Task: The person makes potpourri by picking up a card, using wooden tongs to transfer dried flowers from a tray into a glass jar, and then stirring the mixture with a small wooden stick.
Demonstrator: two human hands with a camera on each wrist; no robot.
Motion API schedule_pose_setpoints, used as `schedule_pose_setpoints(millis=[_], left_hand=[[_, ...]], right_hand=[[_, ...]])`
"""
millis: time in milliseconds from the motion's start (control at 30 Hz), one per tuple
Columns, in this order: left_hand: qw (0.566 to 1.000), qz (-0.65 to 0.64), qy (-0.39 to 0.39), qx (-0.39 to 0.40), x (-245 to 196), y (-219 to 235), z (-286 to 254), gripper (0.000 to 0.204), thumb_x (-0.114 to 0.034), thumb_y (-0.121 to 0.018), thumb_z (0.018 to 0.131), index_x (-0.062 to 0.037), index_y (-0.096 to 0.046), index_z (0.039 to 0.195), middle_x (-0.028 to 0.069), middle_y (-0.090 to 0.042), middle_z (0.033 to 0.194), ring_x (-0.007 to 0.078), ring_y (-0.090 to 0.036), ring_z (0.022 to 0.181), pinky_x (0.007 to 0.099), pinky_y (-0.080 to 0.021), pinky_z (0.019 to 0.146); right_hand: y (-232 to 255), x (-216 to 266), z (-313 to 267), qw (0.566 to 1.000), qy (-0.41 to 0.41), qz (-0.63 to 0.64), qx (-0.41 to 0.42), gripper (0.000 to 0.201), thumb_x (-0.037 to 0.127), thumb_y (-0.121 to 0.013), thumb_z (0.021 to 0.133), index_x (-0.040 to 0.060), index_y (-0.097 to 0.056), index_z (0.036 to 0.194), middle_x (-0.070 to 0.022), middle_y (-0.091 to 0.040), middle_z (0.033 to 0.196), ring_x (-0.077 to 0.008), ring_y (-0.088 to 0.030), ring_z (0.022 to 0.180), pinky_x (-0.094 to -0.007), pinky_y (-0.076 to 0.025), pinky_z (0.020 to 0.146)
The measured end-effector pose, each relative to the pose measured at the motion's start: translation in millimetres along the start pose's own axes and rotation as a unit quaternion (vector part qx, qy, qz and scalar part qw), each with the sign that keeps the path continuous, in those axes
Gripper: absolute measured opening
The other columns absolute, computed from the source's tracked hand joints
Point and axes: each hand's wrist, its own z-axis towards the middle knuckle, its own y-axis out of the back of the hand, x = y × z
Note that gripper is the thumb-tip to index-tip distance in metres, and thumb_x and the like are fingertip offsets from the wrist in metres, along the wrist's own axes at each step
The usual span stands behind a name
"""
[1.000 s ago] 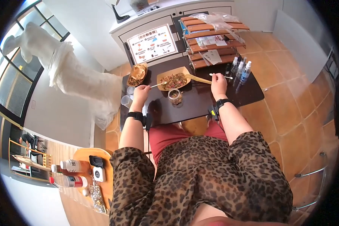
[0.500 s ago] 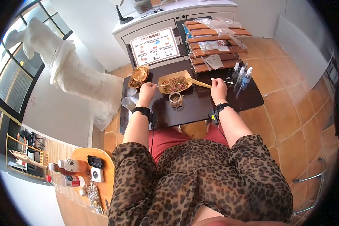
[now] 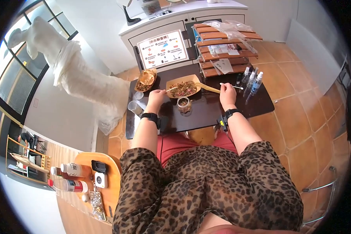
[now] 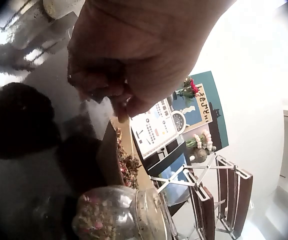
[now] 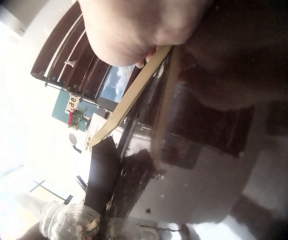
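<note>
My left hand (image 3: 156,100) pinches a small pale spoon (image 3: 171,89), whose tip reaches over the left side of a paper tray (image 3: 199,80) of dried petals and herbs (image 3: 183,89). In the left wrist view the curled fingers hide most of the spoon. A glass jar (image 3: 184,104) partly filled with the same mix stands in front of the tray. My right hand (image 3: 227,95) is loosely curled, with a thin white stick (image 3: 238,87) showing on both sides of it. Wooden tongs (image 5: 134,97) slope from the tray to that hand, which covers their near end.
Two clear plastic cups (image 3: 135,107) and a second paper tray (image 3: 146,81) with crumpled brown paper stand at the left. Several spray bottles (image 3: 254,81) line the right side of the dark table (image 3: 206,117). A slatted wooden rack (image 3: 222,50) and a printed sign (image 3: 162,49) rise behind.
My left hand has moved right, toward the tray, and the spoon now shows less beyond the fingers. The right hand stays by the tongs' end. The head view has shifted slightly.
</note>
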Motion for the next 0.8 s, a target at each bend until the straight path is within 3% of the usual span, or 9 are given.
schedule_pose_setpoints(millis=[133, 367, 500, 667, 767, 800], left_hand=[[0.998, -0.056, 0.017, 0.026, -4.5, 21.1, -2.5, 0.023, -0.026, -0.067, 0.095, -0.0045, -0.073, 0.092, -0.0051, -0.049, 0.062, 0.0062, -0.038, 0.046, 0.0253, -0.027, 0.042], [0.994, -0.086, 0.009, 0.060, -31.4, 50.3, -22.8, 0.024, -0.027, -0.068, 0.094, -0.0050, -0.075, 0.090, -0.0071, -0.052, 0.066, 0.0045, -0.041, 0.054, 0.0229, -0.032, 0.050], [0.997, -0.038, -0.014, 0.072, -56.8, 58.1, -37.5, 0.024, -0.026, -0.066, 0.096, -0.0052, -0.074, 0.088, -0.0050, -0.057, 0.070, 0.0046, -0.042, 0.056, 0.0234, -0.033, 0.051], [0.994, 0.035, -0.047, 0.091, -88.6, 63.1, -57.8, 0.022, -0.022, -0.064, 0.097, -0.0036, -0.074, 0.089, -0.0023, -0.063, 0.076, 0.0069, -0.051, 0.067, 0.0239, -0.041, 0.063], [0.989, 0.081, -0.065, 0.110, -77.7, 64.8, -53.6, 0.023, -0.027, -0.065, 0.096, -0.0066, -0.074, 0.093, -0.0058, -0.059, 0.072, 0.0054, -0.041, 0.061, 0.0235, -0.033, 0.056], [0.988, 0.090, -0.063, 0.112, -77.3, 65.6, -55.6, 0.023, -0.027, -0.065, 0.096, -0.0061, -0.074, 0.094, -0.0055, -0.060, 0.074, 0.0058, -0.043, 0.063, 0.0238, -0.035, 0.057]], right_hand=[[-0.7, -1.7, 0.0, 1.000, 0.005, 0.006, -0.002, 0.019, 0.021, -0.064, 0.095, 0.0045, -0.062, 0.085, -0.0140, -0.065, 0.083, -0.0378, -0.063, 0.083, -0.0498, -0.048, 0.075], [-1.0, -2.4, 0.2, 1.000, 0.009, 0.003, 0.000, 0.019, 0.021, -0.063, 0.095, 0.0042, -0.062, 0.086, -0.0143, -0.065, 0.084, -0.0383, -0.063, 0.085, -0.0500, -0.048, 0.076], [-1.1, -2.0, 0.3, 1.000, 0.005, 0.004, -0.001, 0.020, 0.021, -0.062, 0.095, 0.0042, -0.062, 0.085, -0.0145, -0.065, 0.084, -0.0384, -0.063, 0.085, -0.0502, -0.048, 0.076], [-0.6, -2.5, 0.8, 1.000, -0.002, 0.003, 0.007, 0.019, 0.022, -0.062, 0.096, 0.0049, -0.064, 0.087, -0.0150, -0.066, 0.086, -0.0387, -0.063, 0.086, -0.0501, -0.049, 0.076], [-0.9, -3.3, 0.4, 1.000, 0.007, 0.008, -0.001, 0.019, 0.023, -0.062, 0.096, 0.0055, -0.064, 0.088, -0.0150, -0.066, 0.087, -0.0387, -0.063, 0.087, -0.0503, -0.049, 0.077], [-1.3, -4.2, 0.1, 1.000, 0.005, 0.006, 0.001, 0.019, 0.023, -0.062, 0.096, 0.0057, -0.064, 0.089, -0.0150, -0.066, 0.087, -0.0387, -0.063, 0.087, -0.0504, -0.049, 0.077]])
